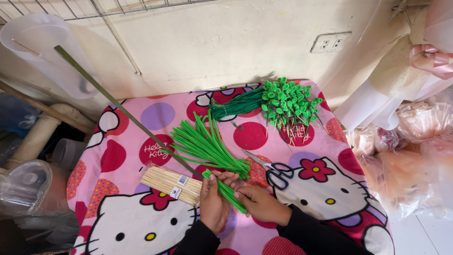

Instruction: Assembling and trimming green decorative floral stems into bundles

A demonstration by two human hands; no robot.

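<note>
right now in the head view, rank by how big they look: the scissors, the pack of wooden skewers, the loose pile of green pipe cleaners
1. Loose pile of green pipe cleaners
2. Pack of wooden skewers
3. Scissors; only slightly smaller than the pack, so that order is unsure.

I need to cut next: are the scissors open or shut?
Shut: the black-handled metal scissors lie flat on the pink cloth, blades together in one point.
</note>
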